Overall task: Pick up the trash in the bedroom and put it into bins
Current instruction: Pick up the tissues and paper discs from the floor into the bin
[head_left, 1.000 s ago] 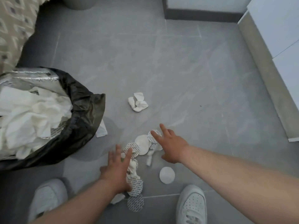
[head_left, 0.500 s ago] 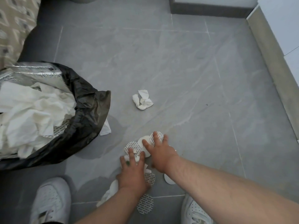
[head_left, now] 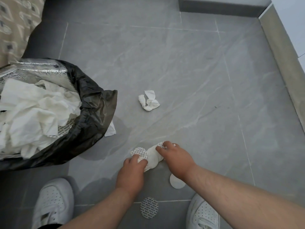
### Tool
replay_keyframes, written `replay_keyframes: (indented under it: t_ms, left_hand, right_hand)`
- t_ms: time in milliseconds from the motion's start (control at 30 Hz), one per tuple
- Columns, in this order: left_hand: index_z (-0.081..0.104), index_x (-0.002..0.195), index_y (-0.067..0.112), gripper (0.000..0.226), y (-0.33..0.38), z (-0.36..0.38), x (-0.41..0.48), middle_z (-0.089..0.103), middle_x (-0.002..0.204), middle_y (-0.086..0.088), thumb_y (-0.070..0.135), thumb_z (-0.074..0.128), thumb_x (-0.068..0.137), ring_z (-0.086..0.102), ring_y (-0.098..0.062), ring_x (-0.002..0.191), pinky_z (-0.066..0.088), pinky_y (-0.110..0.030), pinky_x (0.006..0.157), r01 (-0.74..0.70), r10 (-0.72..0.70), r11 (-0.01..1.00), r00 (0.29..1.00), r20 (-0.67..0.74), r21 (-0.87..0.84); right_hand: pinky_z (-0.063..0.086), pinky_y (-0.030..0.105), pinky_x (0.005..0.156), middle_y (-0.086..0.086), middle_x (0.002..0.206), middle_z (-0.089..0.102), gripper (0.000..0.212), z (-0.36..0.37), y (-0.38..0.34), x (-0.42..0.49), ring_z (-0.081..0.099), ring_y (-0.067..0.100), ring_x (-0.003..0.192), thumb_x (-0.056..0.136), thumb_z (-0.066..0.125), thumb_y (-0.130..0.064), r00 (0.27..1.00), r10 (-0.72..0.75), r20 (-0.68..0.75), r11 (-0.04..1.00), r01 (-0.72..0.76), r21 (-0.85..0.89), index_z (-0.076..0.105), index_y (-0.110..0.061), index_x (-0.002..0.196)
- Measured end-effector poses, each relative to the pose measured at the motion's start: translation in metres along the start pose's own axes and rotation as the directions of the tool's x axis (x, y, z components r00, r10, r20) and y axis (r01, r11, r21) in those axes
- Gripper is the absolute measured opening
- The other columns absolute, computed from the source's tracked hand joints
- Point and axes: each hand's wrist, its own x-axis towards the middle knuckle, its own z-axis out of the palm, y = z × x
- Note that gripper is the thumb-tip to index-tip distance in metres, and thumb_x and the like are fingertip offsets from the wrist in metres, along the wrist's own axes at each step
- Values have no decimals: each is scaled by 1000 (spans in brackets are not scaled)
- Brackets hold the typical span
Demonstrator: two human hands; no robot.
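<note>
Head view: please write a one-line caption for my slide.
Both hands, left and right, gather round seals and tissue from the floor beside a full bin.

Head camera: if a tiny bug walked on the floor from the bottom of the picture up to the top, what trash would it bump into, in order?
Printed round seal → plain white disc → pile under the left hand and right hand → crumpled tissue.

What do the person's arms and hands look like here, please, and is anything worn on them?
Both forearms are bare, with no sleeves in view. The left hand and right hand wear no gloves; no rings, watch or bracelets show. Fine hair shows along the right forearm.
</note>
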Motion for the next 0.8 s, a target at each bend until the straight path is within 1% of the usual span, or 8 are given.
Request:
replay_keyframes:
  t_ms: [67, 200, 300, 367, 500, 600, 700, 800]
  left_hand:
    - [54, 124, 32, 41, -3, -3, 1, 47, 133, 4, 17, 49, 87, 47, -24, 114, 43, -32, 86, -12, 10, 998, 999, -30, -63]
    - [58, 123, 31, 44, -5, -17, 3, 56, 125, 6, 11, 52, 84, 56, -20, 111, 45, -30, 87, -29, 12, 983, 995, -96, -179]
    - [62, 113, 34, 39, 0, -36, 9, 62, 110, 5, 12, 52, 83, 59, -20, 99, 46, -31, 78, -49, 18, 978, 988, -151, -204]
    - [64, 104, 32, 31, 7, -54, 11, 63, 96, 4, 15, 51, 81, 60, -21, 91, 45, -31, 72, -64, 24, 973, 984, -179, -223]
    - [63, 86, 23, 20, 22, -93, 3, 56, 66, 3, 12, 49, 77, 57, -22, 73, 45, -32, 63, -86, 18, 946, 977, -212, -312]
    - [62, 81, 24, 20, 30, -135, -11, 59, 64, 1, 11, 47, 76, 59, -22, 68, 49, -34, 62, -123, 35, 928, 968, -246, -351]
    - [64, 79, 24, 16, 32, -193, -28, 62, 65, 4, 16, 50, 77, 58, -18, 65, 51, -30, 62, -218, 128, 922, 952, -279, -320]
    - [59, 64, 31, 18, 25, -258, -59, 54, 55, 11, 24, 55, 80, 49, -3, 54, 43, -23, 56, -312, 223, 907, 925, -308, -281]
  right_hand:
    - [48, 40, 81, 9, 128, 46, 53, -3, 7, 1, 55, 37, 106, 87, 45, 0, 999, 37, -29, 998, -36, 46, 43, -21, 136]
    - [46, 35, 76, 8, 115, 52, 37, -10, 22, 6, 61, 34, 95, 88, 44, 1, 988, 134, -75, 979, -120, 164, 61, -16, 116]
    - [45, 31, 77, 7, 111, 55, 35, -23, 30, 7, 61, 31, 95, 88, 44, -1, 962, 250, -109, 935, -210, 286, 63, -16, 113]
    - [43, 29, 77, 8, 109, 56, 34, -40, 31, 8, 60, 30, 97, 89, 43, -1, 952, 273, -137, 924, -220, 313, 63, -14, 114]
    - [37, 24, 76, 10, 112, 57, 32, -92, 18, 5, 58, 28, 102, 94, 41, -7, 955, 236, -180, 929, -168, 330, 63, -12, 116]
    - [40, 26, 76, 7, 108, 57, 30, -138, -6, -4, 57, 27, 102, 94, 41, -10, 962, 163, -220, 946, -90, 311, 64, -16, 113]
    - [37, 24, 66, 0, 96, 53, 29, -188, -40, -20, 55, 21, 93, 89, 46, -5, 954, 105, -280, 952, -15, 306, 66, -17, 106]
    - [43, 26, 64, 2, 95, 61, 26, -226, -78, -32, 57, 19, 85, 85, 48, -5, 926, 88, -366, 919, 67, 389, 67, -15, 101]
